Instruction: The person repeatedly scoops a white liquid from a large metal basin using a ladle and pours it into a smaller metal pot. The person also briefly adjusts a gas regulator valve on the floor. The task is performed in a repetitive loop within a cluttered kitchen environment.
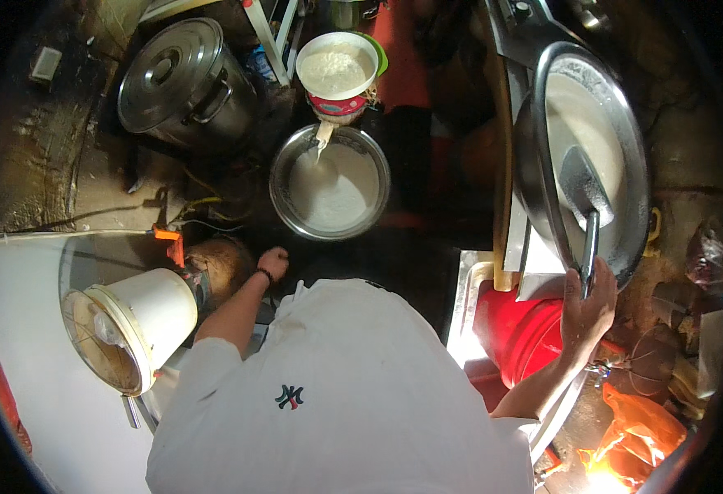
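Note:
My right hand (591, 302) grips the handle of a metal scoop (584, 185), thumb on one side and fingers on the other. The scoop's broad blade, coated with white residue, rests inside a large metal basin (540, 148) holding whitish liquid (574, 117). My left hand (274, 263), with a dark bracelet at its wrist, hangs loosely curled and empty on the left. Beyond it is a round steel pot (278, 204) of whitish liquid (349, 197). A pale stream runs down into this pot from an outlet beneath a white bowl (301, 68) of pale, lumpy material.
A lidded steel stockpot (170, 80) stands at the far left. Nearer, a white plastic bucket (158, 315) lies tilted toward the left. A red bucket (516, 333) sits in a metal sink (465, 296) below my right forearm. An orange plastic bag (639, 432) lies lower right.

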A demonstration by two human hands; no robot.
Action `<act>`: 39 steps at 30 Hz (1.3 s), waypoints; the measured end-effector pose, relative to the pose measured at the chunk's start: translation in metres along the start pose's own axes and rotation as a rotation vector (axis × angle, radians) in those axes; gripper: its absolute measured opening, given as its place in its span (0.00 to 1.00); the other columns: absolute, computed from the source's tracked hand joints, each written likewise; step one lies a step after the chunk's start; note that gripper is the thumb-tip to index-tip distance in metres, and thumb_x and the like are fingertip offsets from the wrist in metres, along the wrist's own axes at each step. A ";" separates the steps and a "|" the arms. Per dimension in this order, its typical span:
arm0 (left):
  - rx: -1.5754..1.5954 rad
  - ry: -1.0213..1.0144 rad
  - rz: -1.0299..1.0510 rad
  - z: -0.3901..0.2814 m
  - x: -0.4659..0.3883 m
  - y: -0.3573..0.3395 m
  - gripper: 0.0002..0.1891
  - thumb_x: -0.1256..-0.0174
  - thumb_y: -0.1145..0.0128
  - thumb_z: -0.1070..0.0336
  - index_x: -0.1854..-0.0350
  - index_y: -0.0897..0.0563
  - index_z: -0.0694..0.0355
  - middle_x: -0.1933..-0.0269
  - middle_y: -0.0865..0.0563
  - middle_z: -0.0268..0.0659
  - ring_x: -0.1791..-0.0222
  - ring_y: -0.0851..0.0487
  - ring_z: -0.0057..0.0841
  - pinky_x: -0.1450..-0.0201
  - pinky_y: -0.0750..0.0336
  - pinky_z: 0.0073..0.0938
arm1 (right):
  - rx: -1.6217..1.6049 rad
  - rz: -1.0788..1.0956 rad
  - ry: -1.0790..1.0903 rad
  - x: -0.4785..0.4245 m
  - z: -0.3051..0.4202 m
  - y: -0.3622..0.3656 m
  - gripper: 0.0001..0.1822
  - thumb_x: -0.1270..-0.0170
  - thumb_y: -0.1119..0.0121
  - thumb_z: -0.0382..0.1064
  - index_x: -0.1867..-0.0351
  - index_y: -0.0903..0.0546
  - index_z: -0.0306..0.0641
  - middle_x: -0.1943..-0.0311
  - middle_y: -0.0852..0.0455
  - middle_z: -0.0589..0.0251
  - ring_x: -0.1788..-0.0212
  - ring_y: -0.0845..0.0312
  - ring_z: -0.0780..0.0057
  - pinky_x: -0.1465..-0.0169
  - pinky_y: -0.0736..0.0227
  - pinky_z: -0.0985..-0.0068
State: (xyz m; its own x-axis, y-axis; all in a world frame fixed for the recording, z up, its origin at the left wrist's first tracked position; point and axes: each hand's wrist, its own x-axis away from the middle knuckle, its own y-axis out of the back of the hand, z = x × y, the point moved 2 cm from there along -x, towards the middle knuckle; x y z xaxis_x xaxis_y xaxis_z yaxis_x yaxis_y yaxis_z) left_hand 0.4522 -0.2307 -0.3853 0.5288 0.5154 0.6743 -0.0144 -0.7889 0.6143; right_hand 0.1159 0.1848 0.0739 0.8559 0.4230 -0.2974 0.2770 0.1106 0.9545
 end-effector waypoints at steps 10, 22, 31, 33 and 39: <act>0.310 0.084 0.098 0.038 -0.092 0.020 0.12 0.45 0.42 0.67 0.58 0.16 0.63 0.64 0.13 0.44 0.69 0.14 0.36 0.63 0.20 0.36 | 0.092 0.382 -0.179 -0.004 -0.027 -0.009 0.31 0.37 0.43 0.41 0.33 0.34 0.38 0.48 0.20 0.46 0.44 0.26 0.44 0.43 0.29 0.57; -0.809 -0.644 0.340 0.114 -0.091 -0.008 0.09 0.45 0.38 0.62 0.64 0.14 0.57 0.70 0.15 0.46 0.70 0.16 0.40 0.67 0.21 0.40 | 0.758 0.341 -0.310 -0.081 -0.106 -0.014 0.12 0.42 0.43 0.32 0.56 0.25 0.37 0.59 0.18 0.51 0.57 0.17 0.50 0.55 0.21 0.56; -0.824 -0.662 0.330 0.082 -0.092 0.013 0.06 0.43 0.40 0.60 0.69 0.16 0.55 0.71 0.17 0.43 0.75 0.19 0.39 0.73 0.25 0.40 | 0.770 0.424 -0.270 -0.117 -0.161 -0.015 0.11 0.39 0.43 0.37 0.57 0.24 0.37 0.58 0.16 0.47 0.55 0.16 0.49 0.56 0.20 0.57; -0.826 -0.685 0.321 0.075 -0.103 0.014 0.06 0.43 0.40 0.60 0.70 0.16 0.55 0.71 0.18 0.43 0.76 0.20 0.39 0.74 0.26 0.41 | 0.759 0.455 -0.313 -0.124 -0.170 -0.011 0.10 0.39 0.44 0.35 0.57 0.22 0.36 0.58 0.15 0.45 0.55 0.16 0.48 0.56 0.20 0.57; -0.827 -0.624 0.396 0.055 -0.098 0.004 0.07 0.42 0.42 0.59 0.72 0.15 0.53 0.69 0.17 0.39 0.72 0.20 0.37 0.71 0.26 0.38 | 0.779 0.625 -0.305 -0.117 -0.181 0.017 0.11 0.43 0.44 0.31 0.59 0.16 0.34 0.60 0.13 0.44 0.55 0.15 0.51 0.53 0.20 0.59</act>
State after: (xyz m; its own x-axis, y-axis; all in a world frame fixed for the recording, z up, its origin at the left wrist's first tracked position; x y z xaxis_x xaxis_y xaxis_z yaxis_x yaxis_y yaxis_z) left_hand 0.4469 -0.3027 -0.4715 0.6927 -0.1666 0.7017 -0.7162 -0.2741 0.6419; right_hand -0.0589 0.2999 0.1287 0.9876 -0.0517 0.1486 -0.1413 -0.7061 0.6938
